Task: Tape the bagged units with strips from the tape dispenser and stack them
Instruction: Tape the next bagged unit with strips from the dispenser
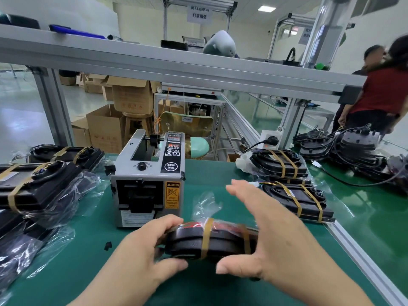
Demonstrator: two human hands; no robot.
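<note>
Taped units point(33, 184) lie stacked at left; the dispenser point(148, 180) stands beside them. The left hand point(141, 252) grips the left end of a bagged unit point(209, 239) in front of the dispenser, two strips already round it; the right hand point(265, 235) cups its right end, fingers straight and released. A taped stack point(287, 173) sits at right, with an untaped pile point(353, 151) beyond; stacking this unit appears next, and the pile remains.

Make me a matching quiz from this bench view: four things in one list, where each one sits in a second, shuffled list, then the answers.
Things
1. tape dispenser
2. bagged unit
3. black scrap
4. wall socket

Places
A. on the green mat, left of the left hand
B. at the bench's far edge, with a plug in it
C. between the left hand and the right hand
D. upright on the mat, beyond both hands

Pairs: 1-D, 2-C, 3-A, 4-B
</note>
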